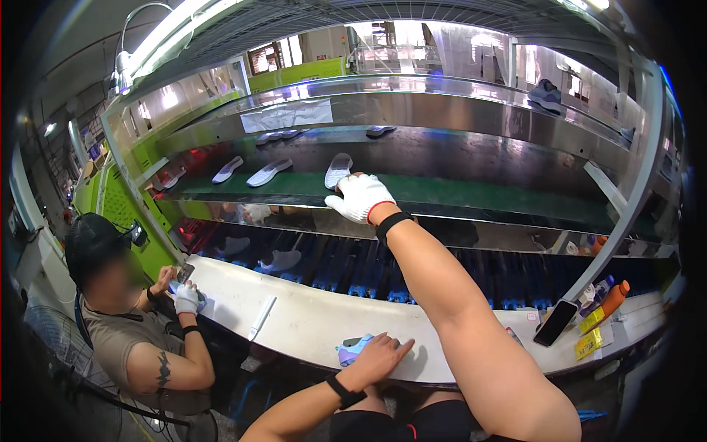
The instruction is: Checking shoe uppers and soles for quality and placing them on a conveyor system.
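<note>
White-gloved R hand (361,197) is at the near end of a pale shoe sole (339,168) on the green conveyor belt (471,194); fingertips partly hidden, can't tell if gripped. Bare L hand (377,361) lies over a blue-purple shoe upper (349,353); grip unclear. Step's prob. sole pickup; next move calls for a firm pinch, w/ L steady.

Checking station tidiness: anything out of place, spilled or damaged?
No spill or damage stands out. Mildly odd: a dark phone sits at the right end of the white bench, personal-looking clutter on a work surface. Also, the right hand is gloved, while the left hand is bare.
</note>
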`<action>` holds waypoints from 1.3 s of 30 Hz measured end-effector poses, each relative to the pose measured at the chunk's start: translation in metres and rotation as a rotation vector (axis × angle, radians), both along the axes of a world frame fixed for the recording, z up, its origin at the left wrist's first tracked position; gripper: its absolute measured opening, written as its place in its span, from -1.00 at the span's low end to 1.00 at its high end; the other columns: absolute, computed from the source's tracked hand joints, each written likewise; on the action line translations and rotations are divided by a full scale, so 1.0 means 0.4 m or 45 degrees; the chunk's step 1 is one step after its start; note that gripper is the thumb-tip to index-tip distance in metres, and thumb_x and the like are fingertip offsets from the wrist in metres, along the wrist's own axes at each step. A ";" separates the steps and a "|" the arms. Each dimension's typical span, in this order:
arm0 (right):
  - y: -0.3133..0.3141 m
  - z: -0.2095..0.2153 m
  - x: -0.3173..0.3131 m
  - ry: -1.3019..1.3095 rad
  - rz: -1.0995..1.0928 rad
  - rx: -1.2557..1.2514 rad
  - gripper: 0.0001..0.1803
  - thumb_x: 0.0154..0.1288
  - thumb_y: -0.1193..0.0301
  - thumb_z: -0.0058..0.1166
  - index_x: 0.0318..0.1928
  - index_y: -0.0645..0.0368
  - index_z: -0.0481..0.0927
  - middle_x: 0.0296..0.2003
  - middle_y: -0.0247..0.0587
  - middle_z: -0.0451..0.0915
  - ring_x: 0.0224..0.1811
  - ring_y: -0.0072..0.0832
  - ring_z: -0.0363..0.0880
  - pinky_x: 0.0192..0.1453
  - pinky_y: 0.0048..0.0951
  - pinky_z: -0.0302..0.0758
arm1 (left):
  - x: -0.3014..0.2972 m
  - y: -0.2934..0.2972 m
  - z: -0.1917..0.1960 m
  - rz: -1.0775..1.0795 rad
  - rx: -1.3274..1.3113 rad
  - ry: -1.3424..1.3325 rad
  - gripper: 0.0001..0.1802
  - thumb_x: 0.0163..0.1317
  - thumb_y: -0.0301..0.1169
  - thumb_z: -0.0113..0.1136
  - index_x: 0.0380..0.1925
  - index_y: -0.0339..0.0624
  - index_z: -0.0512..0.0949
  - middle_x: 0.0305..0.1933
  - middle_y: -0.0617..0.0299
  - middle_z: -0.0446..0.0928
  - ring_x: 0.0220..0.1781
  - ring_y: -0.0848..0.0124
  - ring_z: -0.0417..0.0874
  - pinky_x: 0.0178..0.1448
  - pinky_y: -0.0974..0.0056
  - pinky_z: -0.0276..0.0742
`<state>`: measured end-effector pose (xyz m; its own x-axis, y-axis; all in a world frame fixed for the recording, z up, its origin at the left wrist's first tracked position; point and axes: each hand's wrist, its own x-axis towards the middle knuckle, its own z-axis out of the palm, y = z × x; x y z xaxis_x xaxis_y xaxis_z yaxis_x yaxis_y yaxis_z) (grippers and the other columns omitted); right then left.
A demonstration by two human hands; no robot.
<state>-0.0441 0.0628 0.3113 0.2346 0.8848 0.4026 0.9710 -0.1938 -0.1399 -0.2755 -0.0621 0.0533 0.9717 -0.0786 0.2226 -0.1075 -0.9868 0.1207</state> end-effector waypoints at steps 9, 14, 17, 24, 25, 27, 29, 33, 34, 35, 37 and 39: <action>-0.510 -0.130 -0.066 -0.266 0.458 1.043 -0.56 0.14 0.66 0.48 0.00 0.02 0.68 -0.10 -0.28 0.77 0.03 -0.15 0.78 0.33 0.05 0.68 | -0.080 -0.084 0.090 -0.053 -0.828 -0.812 -0.42 0.21 -0.63 0.47 0.28 -0.17 0.71 0.25 -0.04 0.77 0.20 -0.07 0.83 0.23 0.00 0.82; -0.824 -0.357 -0.127 0.720 0.370 0.885 -0.64 0.46 0.33 0.52 0.11 0.13 0.65 -0.07 -0.18 0.82 -0.06 -0.35 0.81 0.21 -0.17 0.73 | -0.129 -0.091 0.107 -0.065 -0.733 -0.766 -0.38 0.13 -0.47 0.63 0.25 0.02 0.77 0.24 0.12 0.78 0.09 0.11 0.76 0.22 0.08 0.65; -0.942 -0.521 -0.221 1.415 -0.071 0.859 -0.55 0.61 0.13 0.40 0.07 0.32 0.65 -0.07 -0.15 0.82 -0.10 -0.56 0.76 0.07 -0.44 0.71 | -0.144 -0.114 0.093 0.159 -0.657 -0.706 -0.56 0.20 -0.48 0.62 0.10 -0.12 0.78 0.18 0.12 0.83 -0.13 0.27 0.78 0.02 0.20 0.66; -0.960 -0.607 -0.377 1.522 0.191 0.780 -0.62 0.58 0.16 0.42 0.05 0.21 0.67 0.39 0.35 0.65 0.24 -0.22 0.79 0.29 -0.24 0.69 | -0.153 -0.174 0.059 0.171 -1.264 -0.652 -0.81 0.39 -0.51 0.54 -0.19 -0.35 0.66 0.27 -0.27 0.77 -0.32 0.36 0.83 -0.27 0.33 0.71; -0.952 -0.615 -0.382 1.533 0.181 0.785 -0.62 0.58 0.16 0.42 0.05 0.21 0.67 0.39 0.35 0.65 0.24 -0.22 0.79 0.29 -0.24 0.69 | -0.154 -0.174 0.069 0.171 -1.264 -0.635 -0.81 0.39 -0.51 0.54 -0.19 -0.35 0.66 0.27 -0.27 0.77 -0.32 0.36 0.83 -0.27 0.33 0.71; -0.930 -0.628 -0.387 1.329 0.232 0.797 -0.64 0.53 0.21 0.48 0.04 0.20 0.66 0.41 0.37 0.63 0.25 -0.16 0.80 0.28 -0.25 0.68 | -0.147 -0.169 0.087 0.043 -1.165 -0.684 -0.76 0.36 -0.46 0.58 -0.20 -0.35 0.67 0.29 -0.27 0.76 -0.13 0.22 0.91 -0.16 0.29 0.77; -0.919 -0.642 -0.384 1.305 0.221 0.795 -0.64 0.47 0.27 0.54 0.03 0.18 0.64 0.42 0.36 0.63 0.23 -0.13 0.82 0.19 -0.29 0.71 | -0.151 -0.172 0.098 0.098 -1.130 -0.667 -0.69 0.32 -0.38 0.64 -0.20 -0.34 0.67 0.30 -0.24 0.76 0.03 0.10 0.92 -0.08 0.24 0.80; -0.911 -0.647 -0.362 1.182 0.290 0.692 -0.61 0.43 0.33 0.57 0.03 0.15 0.59 0.41 0.31 0.65 0.13 -0.15 0.86 0.06 -0.32 0.75 | -0.164 -0.164 0.072 0.185 -1.082 -0.637 -0.64 0.29 -0.30 0.68 -0.24 -0.29 0.65 0.28 -0.17 0.78 -0.16 0.18 0.90 -0.18 0.28 0.76; -0.910 -0.648 -0.360 1.149 0.305 0.654 -0.60 0.42 0.34 0.57 0.03 0.14 0.57 0.41 0.30 0.65 0.11 -0.15 0.87 0.03 -0.32 0.75 | -0.168 -0.159 0.074 0.182 -1.078 -0.608 -0.66 0.36 -0.29 0.63 -0.20 -0.29 0.64 0.26 -0.22 0.78 -0.10 0.15 0.92 -0.06 0.24 0.79; -0.906 -0.648 -0.360 1.154 0.305 0.646 -0.60 0.42 0.34 0.57 0.03 0.14 0.57 0.41 0.30 0.65 0.11 -0.15 0.87 0.03 -0.32 0.75 | -0.170 -0.155 0.073 0.180 -1.075 -0.579 -0.67 0.42 -0.28 0.58 -0.16 -0.30 0.64 0.23 -0.27 0.79 -0.04 0.12 0.94 0.06 0.20 0.82; -0.898 -0.648 -0.361 1.115 0.338 0.695 -0.59 0.41 0.37 0.58 0.02 0.13 0.54 0.40 0.29 0.66 0.05 -0.18 0.88 -0.01 -0.31 0.77 | -0.171 -0.154 0.071 0.187 -1.090 -0.595 -0.68 0.40 -0.31 0.59 -0.19 -0.28 0.62 0.22 -0.25 0.80 -0.13 0.20 0.92 -0.02 0.24 0.81; -0.891 -0.653 -0.356 1.079 0.335 0.710 -0.58 0.39 0.39 0.59 0.02 0.14 0.53 0.40 0.28 0.66 0.01 -0.20 0.89 -0.05 -0.32 0.77 | -0.168 -0.157 0.081 0.182 -1.167 -0.597 -0.67 0.38 -0.32 0.61 -0.21 -0.25 0.61 0.21 -0.25 0.81 -0.23 0.29 0.88 -0.11 0.30 0.77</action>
